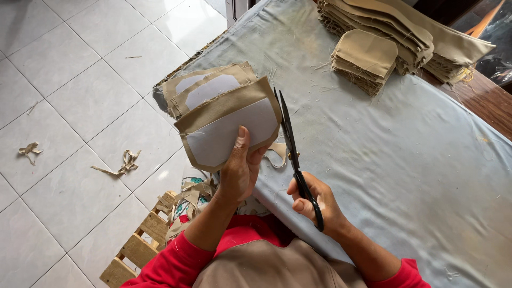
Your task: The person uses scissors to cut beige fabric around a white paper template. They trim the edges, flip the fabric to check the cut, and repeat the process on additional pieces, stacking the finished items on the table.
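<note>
A: While the table takes most of the view, where's the workpiece?
B: Khaki fabric piece with white lining, raised over the table's near-left edge. Long axis runs lower-left to upper-right.
A: Hands?
B: Left hand pinches its lower edge, thumb on the lining. Right hand wrapped round the scissors, blades slightly parted, just right of the piece.

- Fabric piece: matt tan cloth, smooth white lining.
- Scissors: black, matt metal blades.
- Table cover: pale grey cloth, lint-flecked.
- Floor tiles: glossy white.
</note>
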